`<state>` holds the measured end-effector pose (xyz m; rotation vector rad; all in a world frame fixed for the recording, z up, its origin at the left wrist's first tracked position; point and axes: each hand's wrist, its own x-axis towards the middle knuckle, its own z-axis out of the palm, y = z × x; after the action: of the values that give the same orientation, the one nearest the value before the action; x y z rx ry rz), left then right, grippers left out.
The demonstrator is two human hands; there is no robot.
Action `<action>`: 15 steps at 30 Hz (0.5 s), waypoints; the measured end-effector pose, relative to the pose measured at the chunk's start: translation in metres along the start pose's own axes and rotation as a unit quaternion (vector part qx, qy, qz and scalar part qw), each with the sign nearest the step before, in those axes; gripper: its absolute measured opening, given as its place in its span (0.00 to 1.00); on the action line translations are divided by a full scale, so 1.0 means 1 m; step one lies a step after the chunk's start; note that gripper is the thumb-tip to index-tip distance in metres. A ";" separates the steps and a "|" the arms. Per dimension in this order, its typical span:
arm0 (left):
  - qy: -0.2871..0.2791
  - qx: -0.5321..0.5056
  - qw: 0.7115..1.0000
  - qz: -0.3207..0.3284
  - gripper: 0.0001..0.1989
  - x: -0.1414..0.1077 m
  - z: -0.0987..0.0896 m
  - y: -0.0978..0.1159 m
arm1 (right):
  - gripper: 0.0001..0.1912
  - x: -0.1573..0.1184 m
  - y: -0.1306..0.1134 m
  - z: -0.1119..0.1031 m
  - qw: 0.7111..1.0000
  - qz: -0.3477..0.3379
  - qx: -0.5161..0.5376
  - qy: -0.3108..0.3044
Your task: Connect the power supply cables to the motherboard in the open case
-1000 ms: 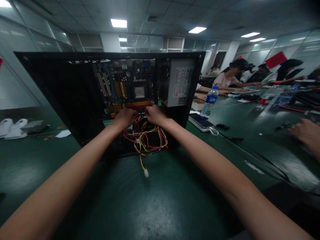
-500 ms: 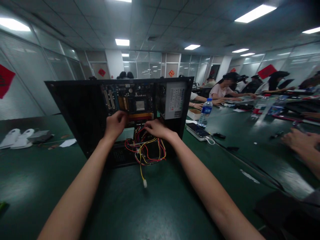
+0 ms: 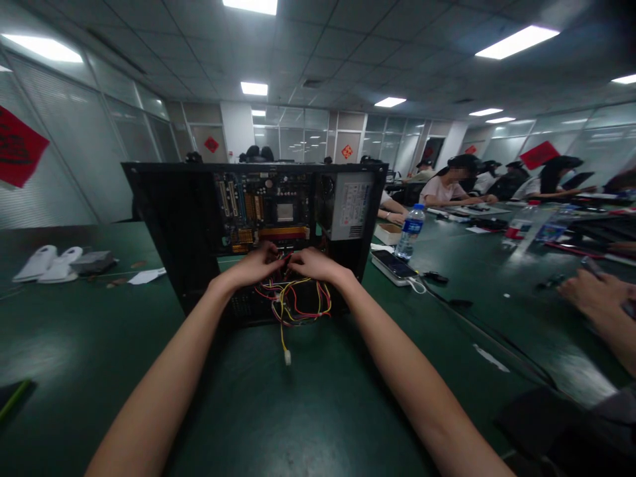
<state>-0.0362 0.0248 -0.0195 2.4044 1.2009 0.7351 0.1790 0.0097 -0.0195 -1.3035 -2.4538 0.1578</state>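
Note:
An open black computer case stands on the green table, its inside facing me. A motherboard is mounted in its middle, and a silver power supply fills the upper right. Below the board my left hand and my right hand meet, fingertips close together on a bundle of cables. Both hands look pinched on these thin wires. Red and yellow power cables loop beneath them, and one white connector dangles at the front. The exact pieces between my fingertips are partly hidden.
Right of the case are a water bottle, a phone on a white power bank and a small box. White objects and paper lie to the left. A co-worker's hands are at far right.
My left hand has come down and right from the motherboard's lower edge to the cables beside my right hand. My right hand stays at the cables. The view has shifted slightly.

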 end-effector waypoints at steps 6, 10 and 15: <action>0.041 0.130 0.986 -0.094 0.08 0.004 0.017 0.031 | 0.13 0.000 0.002 0.004 0.999 0.009 -0.001 0.030; 0.040 0.151 0.984 -0.088 0.03 0.005 0.016 0.034 | 0.13 0.000 0.001 -0.001 0.999 0.008 -0.007 0.033; 0.038 0.150 0.986 -0.059 0.05 0.005 0.014 0.029 | 0.12 -0.024 -0.041 -0.017 0.998 -0.054 -0.038 0.024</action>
<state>-0.0075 0.0115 -0.0141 2.5328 1.5686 0.6532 0.1655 -0.0347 0.0010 -1.1876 -2.5046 0.0061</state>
